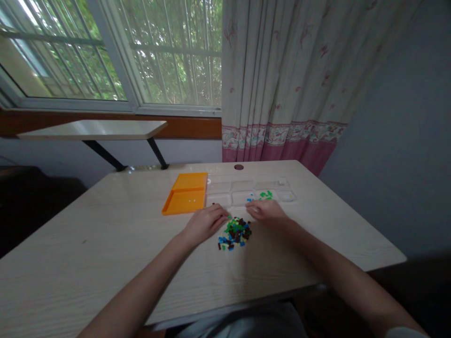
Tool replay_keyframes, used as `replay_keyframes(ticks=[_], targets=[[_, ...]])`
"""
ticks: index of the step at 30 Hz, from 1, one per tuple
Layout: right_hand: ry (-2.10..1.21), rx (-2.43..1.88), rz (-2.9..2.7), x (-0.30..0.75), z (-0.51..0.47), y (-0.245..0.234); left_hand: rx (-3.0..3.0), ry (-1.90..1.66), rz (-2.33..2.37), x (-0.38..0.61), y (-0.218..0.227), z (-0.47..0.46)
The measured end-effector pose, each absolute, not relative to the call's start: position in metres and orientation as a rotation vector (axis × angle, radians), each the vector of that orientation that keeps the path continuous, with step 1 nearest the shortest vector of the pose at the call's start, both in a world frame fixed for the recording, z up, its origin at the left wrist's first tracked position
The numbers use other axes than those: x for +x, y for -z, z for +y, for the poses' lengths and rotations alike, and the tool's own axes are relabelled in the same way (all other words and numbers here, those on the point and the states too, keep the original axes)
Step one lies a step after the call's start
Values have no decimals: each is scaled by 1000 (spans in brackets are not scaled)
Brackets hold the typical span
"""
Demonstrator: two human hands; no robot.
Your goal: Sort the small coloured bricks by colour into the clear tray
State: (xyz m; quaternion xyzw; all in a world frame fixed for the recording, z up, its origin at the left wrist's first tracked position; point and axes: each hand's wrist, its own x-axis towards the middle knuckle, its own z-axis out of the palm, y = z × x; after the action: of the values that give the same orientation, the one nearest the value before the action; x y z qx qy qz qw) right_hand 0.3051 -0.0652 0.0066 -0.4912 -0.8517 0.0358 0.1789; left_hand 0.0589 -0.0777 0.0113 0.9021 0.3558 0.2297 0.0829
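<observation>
A pile of small plastic pieces (pixel 237 231) in green, blue, dark brown and pale yellow lies on the table. My left hand (pixel 209 219) is at the pile's upper left edge, its fingers drawn together. A green piece shows right by its fingertips; whether they grip it is unclear. Above the pile's right side, my right hand (pixel 267 210) is closed in a pinch at the near edge of a clear compartment tray (pixel 220 199). What the pinch holds, if anything, is too small to make out. Blue pieces (pixel 250 197) and green pieces (pixel 266 194) lie in separate tray compartments.
An orange two-part tray (pixel 185 192) with a few tiny white bits adjoins the clear tray's left side. A raised shelf (pixel 95 129) stands at the back left of the table (pixel 116 244). A round cable hole (pixel 238 167) is near the back edge, before the curtain (pixel 282 84).
</observation>
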Motion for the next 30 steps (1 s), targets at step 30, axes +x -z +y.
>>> replay_keyframes(ticks=[30], targets=[[382, -895, -1929, 303, -77, -21, 2546, -191, 896, 45, -19, -76]])
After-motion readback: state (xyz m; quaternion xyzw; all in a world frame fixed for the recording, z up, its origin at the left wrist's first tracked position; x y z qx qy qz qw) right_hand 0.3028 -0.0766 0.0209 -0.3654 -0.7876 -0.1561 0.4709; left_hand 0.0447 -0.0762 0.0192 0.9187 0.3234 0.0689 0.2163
